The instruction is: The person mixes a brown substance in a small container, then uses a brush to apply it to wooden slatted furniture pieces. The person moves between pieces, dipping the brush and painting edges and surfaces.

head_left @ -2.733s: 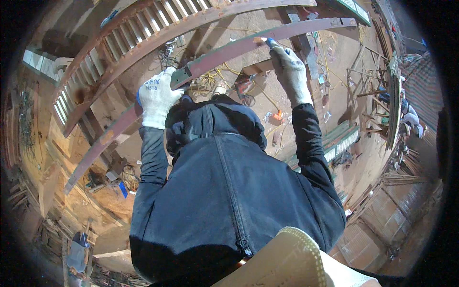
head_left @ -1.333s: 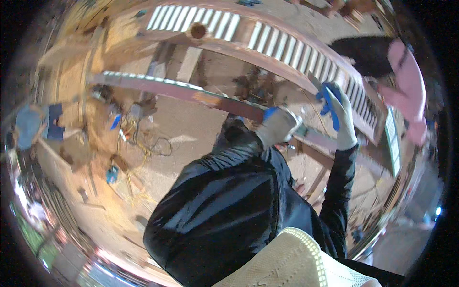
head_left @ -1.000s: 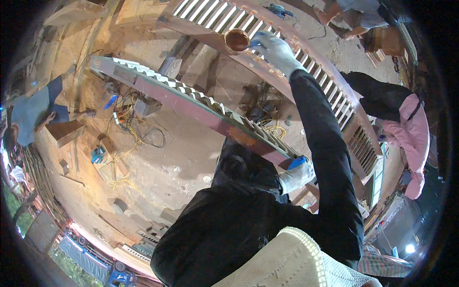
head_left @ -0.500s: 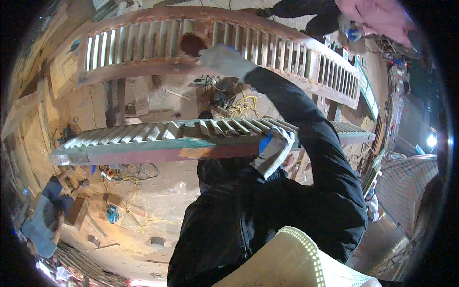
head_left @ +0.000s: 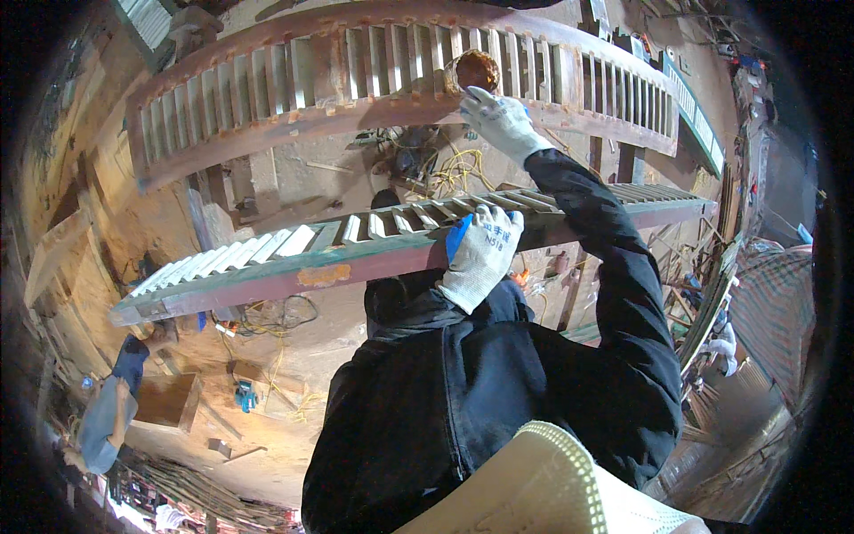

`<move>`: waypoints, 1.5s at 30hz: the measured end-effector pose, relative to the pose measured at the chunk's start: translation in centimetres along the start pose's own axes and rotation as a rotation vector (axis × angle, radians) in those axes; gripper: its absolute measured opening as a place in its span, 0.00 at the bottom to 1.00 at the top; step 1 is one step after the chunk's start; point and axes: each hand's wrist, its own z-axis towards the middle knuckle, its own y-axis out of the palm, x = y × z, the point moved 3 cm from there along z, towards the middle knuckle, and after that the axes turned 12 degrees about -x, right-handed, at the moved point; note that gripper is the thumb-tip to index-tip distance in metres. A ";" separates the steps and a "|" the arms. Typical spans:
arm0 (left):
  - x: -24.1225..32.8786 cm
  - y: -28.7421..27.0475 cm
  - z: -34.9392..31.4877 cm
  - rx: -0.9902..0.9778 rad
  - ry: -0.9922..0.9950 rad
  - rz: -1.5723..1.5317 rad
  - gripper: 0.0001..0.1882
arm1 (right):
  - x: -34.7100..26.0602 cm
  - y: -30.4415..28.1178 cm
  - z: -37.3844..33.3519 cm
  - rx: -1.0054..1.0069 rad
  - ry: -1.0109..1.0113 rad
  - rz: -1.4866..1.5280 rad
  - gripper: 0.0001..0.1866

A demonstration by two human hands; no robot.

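My left hand (head_left: 485, 254), in a white glove with blue, is closed over the upper edge of a slatted louvre panel (head_left: 374, 265). This panel has a green and dull red edge and crosses in front of my body. My right hand (head_left: 498, 123), gloved too, reaches out to a round, cup-like container (head_left: 474, 71) with a rust-brown inside and a paler side. Its fingers are closed at the near rim; the grip is partly hidden. The container is over a second, reddish-brown louvre panel (head_left: 329, 76) that lies farther away.
Yellow cable (head_left: 458, 169) lies between the panels. A blue-green power tool (head_left: 245, 395) and an open wooden box (head_left: 165, 402) are on the floor at the lower left, near another person (head_left: 108, 418). A checked sheet (head_left: 774, 307) hangs at the right.
My right hand and the round container have moved right along the far panel, past its middle rail. My left hand stays on the near panel. The whole view has shifted.
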 end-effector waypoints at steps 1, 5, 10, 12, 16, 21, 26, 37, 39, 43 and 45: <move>0.0 -0.3 0.0 -0.015 0.008 -0.043 0.16 | 0.4 -0.9 -1.1 0.055 0.005 0.045 0.14; 0.1 0.0 0.0 -0.048 0.002 -0.091 0.20 | 1.2 -5.9 -3.0 0.196 0.060 0.332 0.14; 0.1 0.8 -0.3 0.101 0.048 0.006 0.13 | 3.2 -6.8 -0.2 0.220 0.167 0.127 0.12; 0.2 1.7 0.0 0.051 0.082 0.048 0.13 | 3.5 -5.4 2.0 0.133 0.143 -0.090 0.09; 0.2 3.0 0.3 -0.006 0.031 0.198 0.12 | 3.3 -2.8 4.7 0.062 0.035 -0.337 0.08; 0.2 2.1 0.2 0.053 0.067 0.036 0.13 | 3.3 -3.4 3.3 0.108 0.006 -0.235 0.09; 0.1 4.4 0.8 -0.104 -0.011 0.018 0.14 | 4.0 -1.7 5.2 0.134 0.071 -0.367 0.10; 0.4 1.5 -0.4 0.020 0.066 0.019 0.13 | 7.4 -2.7 2.1 0.127 0.288 0.480 0.15; 0.3 1.6 -0.2 0.008 0.050 0.007 0.13 | 7.1 -2.6 2.2 0.111 0.335 0.576 0.16; 0.3 1.6 -0.5 0.039 0.052 0.037 0.14 | 6.4 -2.3 2.0 0.025 0.354 0.670 0.17; 0.2 1.4 -0.6 0.033 0.057 0.013 0.15 | 6.3 -1.5 2.1 0.071 0.281 0.658 0.17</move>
